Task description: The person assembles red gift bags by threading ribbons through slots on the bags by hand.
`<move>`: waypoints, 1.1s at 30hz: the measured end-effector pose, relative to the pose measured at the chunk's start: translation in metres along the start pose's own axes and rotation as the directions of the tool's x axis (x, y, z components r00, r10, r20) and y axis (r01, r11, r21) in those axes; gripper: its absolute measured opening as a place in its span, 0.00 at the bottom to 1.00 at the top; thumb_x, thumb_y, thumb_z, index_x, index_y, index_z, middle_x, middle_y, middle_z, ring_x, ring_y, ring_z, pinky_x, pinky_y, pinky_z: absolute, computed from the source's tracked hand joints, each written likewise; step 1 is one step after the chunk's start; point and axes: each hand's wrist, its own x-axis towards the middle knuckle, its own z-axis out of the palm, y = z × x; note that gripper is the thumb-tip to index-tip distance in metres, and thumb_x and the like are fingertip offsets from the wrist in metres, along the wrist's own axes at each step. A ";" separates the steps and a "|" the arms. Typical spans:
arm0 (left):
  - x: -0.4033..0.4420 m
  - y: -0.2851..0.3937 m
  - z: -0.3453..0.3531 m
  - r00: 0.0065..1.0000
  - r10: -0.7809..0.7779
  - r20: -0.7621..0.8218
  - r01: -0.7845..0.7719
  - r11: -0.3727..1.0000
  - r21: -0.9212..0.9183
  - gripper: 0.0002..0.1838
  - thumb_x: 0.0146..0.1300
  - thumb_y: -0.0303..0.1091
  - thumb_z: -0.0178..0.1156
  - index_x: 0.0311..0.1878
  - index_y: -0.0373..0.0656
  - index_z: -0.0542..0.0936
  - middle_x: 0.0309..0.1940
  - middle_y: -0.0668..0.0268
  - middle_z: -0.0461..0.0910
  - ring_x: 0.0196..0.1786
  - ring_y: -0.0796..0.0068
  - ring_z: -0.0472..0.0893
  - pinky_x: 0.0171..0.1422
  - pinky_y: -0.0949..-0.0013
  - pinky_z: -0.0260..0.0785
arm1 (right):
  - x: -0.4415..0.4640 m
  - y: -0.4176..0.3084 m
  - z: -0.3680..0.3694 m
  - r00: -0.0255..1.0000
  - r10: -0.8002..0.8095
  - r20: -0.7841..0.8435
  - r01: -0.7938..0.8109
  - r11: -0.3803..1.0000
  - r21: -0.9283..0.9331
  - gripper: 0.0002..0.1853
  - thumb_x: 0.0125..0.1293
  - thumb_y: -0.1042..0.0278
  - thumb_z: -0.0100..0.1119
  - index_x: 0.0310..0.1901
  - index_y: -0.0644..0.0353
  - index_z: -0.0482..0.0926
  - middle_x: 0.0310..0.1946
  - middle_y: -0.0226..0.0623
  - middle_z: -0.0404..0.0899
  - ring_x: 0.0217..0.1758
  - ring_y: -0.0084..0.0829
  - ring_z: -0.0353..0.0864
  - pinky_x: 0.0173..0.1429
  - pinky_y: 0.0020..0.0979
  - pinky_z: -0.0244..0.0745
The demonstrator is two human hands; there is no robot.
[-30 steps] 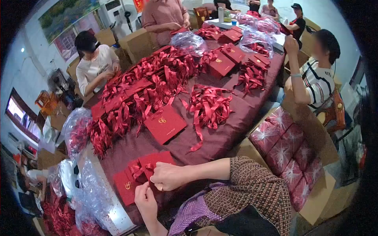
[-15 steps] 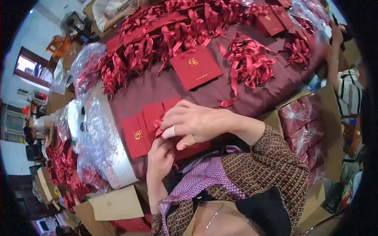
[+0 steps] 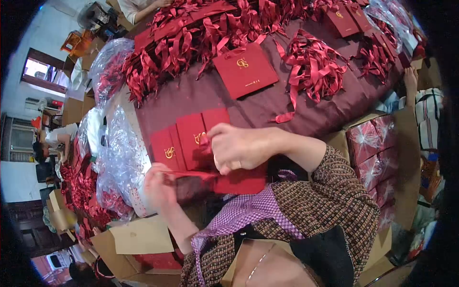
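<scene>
Several dark red paper bags with gold logos lie overlapping in front of me, among them one red bag [image 3: 168,141] at the left end. My right hand [image 3: 241,149] is closed over them, with a red ribbon [image 3: 204,142] in its pinch. Another red bag [image 3: 241,182] lies under that hand, near my body. Lower left, my left hand [image 3: 161,189] is smeared by motion; a red ribbon strip [image 3: 191,174] runs taut from its fingers toward the right hand. Whether both ribbon parts are one piece, I cannot tell.
A flat red bag [image 3: 246,71] lies farther up the maroon cloth [image 3: 162,107], beside a heap of red ribbons [image 3: 315,67]. Ribboned bags pile along the back. Clear plastic [image 3: 122,162] lies left; an open carton [image 3: 406,167] of wrapped red packs stands right. Other people are nearby.
My left hand has moved left and away from my right hand, drawing the ribbon out. The right hand has shifted slightly right, showing more of the bags' gold logos.
</scene>
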 end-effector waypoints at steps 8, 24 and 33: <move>0.006 0.003 0.019 0.909 0.198 -0.367 0.040 0.836 0.548 0.14 0.70 0.33 0.57 0.53 0.34 0.76 0.38 0.63 0.81 0.38 0.79 0.77 0.42 0.77 0.70 | 0.002 0.016 -0.018 0.926 0.295 -0.234 -0.319 0.945 -0.070 0.07 0.64 0.64 0.60 0.31 0.55 0.77 0.27 0.31 0.74 0.38 0.40 0.73 0.54 0.38 0.65; -0.004 -0.033 0.059 0.965 -0.263 -0.011 0.258 0.952 -0.166 0.14 0.70 0.27 0.50 0.56 0.33 0.75 0.53 0.58 0.79 0.54 0.69 0.79 0.61 0.64 0.70 | -0.018 -0.039 -0.029 0.951 0.301 0.068 -0.251 0.884 -0.393 0.49 0.47 0.31 0.60 0.68 0.54 0.65 0.69 0.43 0.63 0.74 0.52 0.55 0.74 0.53 0.49; -0.010 -0.006 0.074 0.963 -0.268 -0.040 0.265 0.961 -0.075 0.17 0.74 0.35 0.48 0.57 0.33 0.74 0.44 0.56 0.82 0.39 0.70 0.83 0.35 0.66 0.77 | -0.030 -0.039 -0.057 0.937 0.130 -0.325 -0.314 0.725 -0.614 0.25 0.54 0.75 0.59 0.56 0.51 0.79 0.55 0.42 0.79 0.57 0.44 0.79 0.62 0.43 0.71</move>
